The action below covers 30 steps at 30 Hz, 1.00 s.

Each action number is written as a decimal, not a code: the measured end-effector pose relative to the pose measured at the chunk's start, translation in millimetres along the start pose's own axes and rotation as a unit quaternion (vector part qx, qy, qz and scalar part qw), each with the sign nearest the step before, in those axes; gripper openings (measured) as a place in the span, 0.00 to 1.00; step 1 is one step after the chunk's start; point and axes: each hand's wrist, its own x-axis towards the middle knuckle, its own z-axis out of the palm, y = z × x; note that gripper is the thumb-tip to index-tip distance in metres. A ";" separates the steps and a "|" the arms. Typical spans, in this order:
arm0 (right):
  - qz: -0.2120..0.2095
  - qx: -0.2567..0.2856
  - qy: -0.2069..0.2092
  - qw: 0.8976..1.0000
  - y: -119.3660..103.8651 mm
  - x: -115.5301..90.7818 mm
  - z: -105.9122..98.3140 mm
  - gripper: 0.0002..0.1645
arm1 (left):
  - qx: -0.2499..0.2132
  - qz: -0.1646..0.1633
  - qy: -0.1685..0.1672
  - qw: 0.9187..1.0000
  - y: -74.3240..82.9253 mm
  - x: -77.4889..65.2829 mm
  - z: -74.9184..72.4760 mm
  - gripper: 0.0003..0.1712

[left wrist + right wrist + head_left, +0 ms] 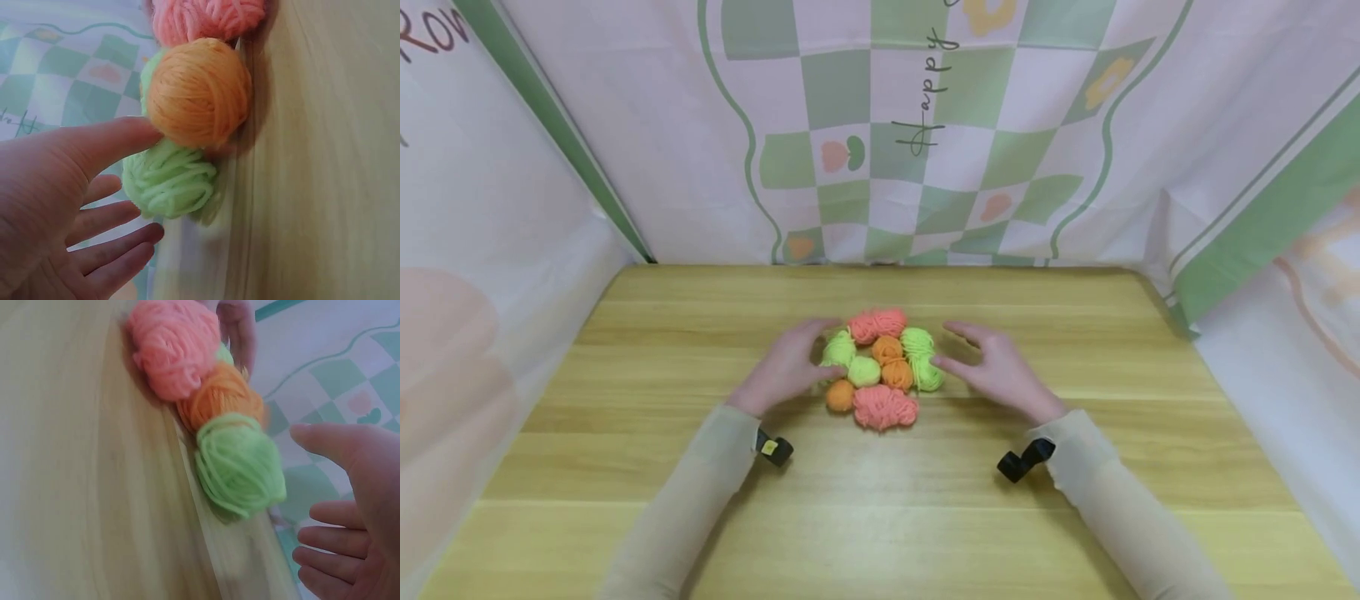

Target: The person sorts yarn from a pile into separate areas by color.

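Note:
A tight cluster of yarn lies mid-table in the head view. A pink skein [877, 326] is at the back and another pink skein [886, 407] at the front. Between them are an orange skein [892, 363] and a small light green ball [864, 371]. My left hand [786, 364] curves loosely beside the left green skein [838, 350], its thumb near the orange ball [200, 92]. On the other side, my right hand [1000, 371] has its thumb and fingers spread around the right green skein [240, 465]. Neither hand grips any yarn.
The yarn rests on a wooden table [895, 517]. A checked green and white cloth [902, 100] hangs behind the table, with white cloth along both sides. Black wrist cameras sit on the left cuff [721, 433] and the right cuff [1075, 446].

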 end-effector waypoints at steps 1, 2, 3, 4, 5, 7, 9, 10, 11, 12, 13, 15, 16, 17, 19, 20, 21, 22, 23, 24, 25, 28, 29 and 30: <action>0.002 0.003 -0.002 1.000 -0.9 0.5 1.3 0.47 | -0.003 -0.002 0.000 1.000 0.4 -0.1 0.5 0.44; 0.005 0.006 -0.003 1.000 -1.8 1.2 2.6 0.47 | -0.007 -0.004 -0.002 1.000 1.0 -0.2 0.7 0.44; 0.006 0.009 -0.005 1.000 -2.5 1.9 4.1 0.47 | -0.009 -0.008 -0.004 1.000 1.5 -0.1 1.1 0.43; 0.007 0.011 -0.007 1.000 -3.2 2.7 5.6 0.47 | -0.011 -0.010 -0.006 1.000 2.3 -0.2 1.3 0.43; 0.008 0.013 -0.009 1.000 -4.1 3.2 7.0 0.47 | -0.013 -0.014 -0.008 1.000 2.8 -0.1 1.7 0.42; 0.008 0.018 -0.012 1.000 -5.1 4.7 10.1 0.47 | -0.014 -0.020 -0.011 1.000 4.1 0.0 1.7 0.41; 0.008 0.023 -0.014 1.000 -6.0 5.9 12.9 0.47 | -0.014 -0.025 -0.014 0.999 4.7 0.1 1.9 0.41; 0.009 0.025 -0.014 1.000 -6.5 6.4 14.2 0.46 | -0.014 -0.026 -0.015 0.999 4.9 0.1 2.0 0.41; 0.010 0.029 -0.015 0.999 -7.2 6.7 15.5 0.45 | -0.012 -0.026 -0.015 0.999 4.7 0.3 2.3 0.41; 0.011 0.033 -0.014 0.999 -7.7 7.0 16.7 0.44 | -0.010 -0.025 -0.015 1.000 4.7 0.4 2.3 0.41; 0.013 0.037 -0.014 0.999 -8.4 7.2 17.6 0.43 | -0.009 -0.025 -0.015 1.000 4.5 0.5 2.6 0.41; 0.017 0.043 -0.013 0.999 -10.0 7.4 18.9 0.42 | -0.006 -0.022 -0.015 1.000 4.3 0.6 2.7 0.40; 0.018 0.046 -0.012 0.999 -10.5 7.3 19.6 0.42 | -0.004 -0.021 -0.016 1.000 4.1 0.6 2.9 0.40; 0.020 0.049 -0.012 0.999 -10.8 7.3 20.1 0.42 | -0.002 -0.021 -0.016 1.000 3.9 0.6 2.9 0.40; 0.024 0.051 -0.011 0.998 -11.7 7.3 20.8 0.43 | -0.001 -0.020 -0.017 1.000 3.8 0.2 2.4 0.40; 0.026 0.050 -0.010 0.998 -12.0 7.5 21.2 0.43 | 0.002 -0.020 -0.017 1.000 3.6 0.1 2.1 0.39; 0.029 0.051 -0.010 0.998 -12.1 7.6 21.6 0.43 | 0.002 -0.019 -0.018 1.000 3.4 -0.1 1.9 0.39; 0.031 0.052 -0.010 0.998 -12.4 7.7 21.9 0.43 | 0.002 -0.019 -0.018 1.000 3.3 -0.3 1.6 0.39; 0.034 0.053 -0.010 0.998 -13.0 7.9 22.1 0.43 | 0.003 -0.018 -0.019 1.000 3.3 -0.5 1.3 0.39; 0.036 0.055 -0.010 0.998 -13.5 8.1 22.3 0.42 | 0.004 -0.017 -0.019 1.000 3.3 -0.7 1.0 0.39; 0.037 0.056 -0.009 0.998 -13.8 8.4 22.5 0.42 | 0.004 -0.015 -0.018 1.000 3.3 -0.9 0.9 0.39; 0.038 0.055 -0.007 0.998 -14.5 8.5 22.9 0.42 | 0.011 -0.009 -0.019 1.000 2.6 -0.4 2.1 0.39; 0.039 0.054 -0.007 0.998 -14.6 8.5 23.0 0.42 | 0.014 -0.008 -0.019 1.000 2.2 -0.1 2.7 0.39; 0.040 0.052 -0.006 0.998 -14.7 8.5 23.3 0.42 | 0.017 -0.007 -0.019 1.000 1.9 0.1 3.3 0.39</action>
